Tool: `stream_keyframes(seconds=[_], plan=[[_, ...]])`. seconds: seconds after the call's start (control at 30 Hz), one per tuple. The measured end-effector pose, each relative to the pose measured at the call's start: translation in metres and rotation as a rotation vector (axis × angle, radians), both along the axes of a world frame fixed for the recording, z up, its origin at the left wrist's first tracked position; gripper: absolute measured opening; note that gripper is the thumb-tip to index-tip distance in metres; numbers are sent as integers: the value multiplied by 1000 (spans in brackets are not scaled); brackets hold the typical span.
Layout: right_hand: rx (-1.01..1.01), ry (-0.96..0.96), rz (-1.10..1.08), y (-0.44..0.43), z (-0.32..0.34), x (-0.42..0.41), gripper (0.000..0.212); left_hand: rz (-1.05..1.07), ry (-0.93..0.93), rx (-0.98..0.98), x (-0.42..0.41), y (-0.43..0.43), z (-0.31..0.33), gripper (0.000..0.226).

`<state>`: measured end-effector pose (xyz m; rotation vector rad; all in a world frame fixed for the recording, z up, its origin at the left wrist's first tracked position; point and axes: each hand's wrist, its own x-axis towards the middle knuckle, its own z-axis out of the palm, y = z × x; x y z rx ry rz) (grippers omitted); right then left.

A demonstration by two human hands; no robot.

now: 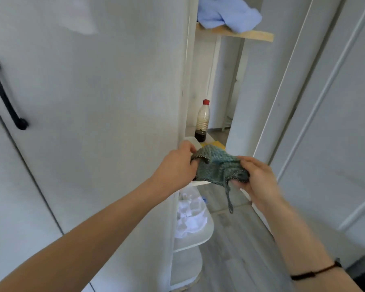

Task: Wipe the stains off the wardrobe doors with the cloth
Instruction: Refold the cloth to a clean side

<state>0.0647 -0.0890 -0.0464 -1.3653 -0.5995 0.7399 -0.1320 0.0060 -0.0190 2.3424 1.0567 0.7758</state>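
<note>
A grey-green knitted cloth (218, 163) hangs bunched between both hands in front of me, with a thin loop dangling below it. My left hand (177, 165) grips its left edge and my right hand (255, 178) pinches its right side. The pale grey wardrobe door (93, 114) fills the left of the view, with a black bar handle (5, 95) near its left edge. The cloth is away from the door, just past its right edge. No stain is plainly visible on the door.
Rounded white corner shelves (198, 237) stand beside the wardrobe's end; one holds white fabric, an upper one a red-capped bottle (202, 121) with dark liquid. A light blue cloth (226, 13) lies on a wooden shelf above. White panelled door (335, 114) at right, grey plank floor below.
</note>
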Motion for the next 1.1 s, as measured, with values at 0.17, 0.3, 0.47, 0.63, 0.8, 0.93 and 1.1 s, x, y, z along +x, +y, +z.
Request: stream_keyframes(seconds=[0.17, 0.3, 0.47, 0.63, 0.8, 0.93, 1.1], plan=[[-29, -153, 170, 90, 40, 28, 24, 10, 82, -27, 32, 42, -12, 38], [-31, -340, 292, 155, 59, 45, 17, 52, 156, -88, 56, 67, -14, 43], [-88, -496, 457, 211, 55, 51, 13, 61, 283, -113, 63, 66, -23, 21], [-78, -819, 719, 264, 55, 58, 17, 149, 449, -58, 57, 56, -30, 27], [-36, -1189, 928, 302, 31, 58, 27, 335, 381, -82, 72, 43, -38, 29], [48, -1626, 1130, 306, 12, 63, 12, 533, 361, -115, 92, 42, -31, 23], [108, -1805, 1467, 308, -6, 72, 23, 720, 371, -132, 120, 43, -30, 24]])
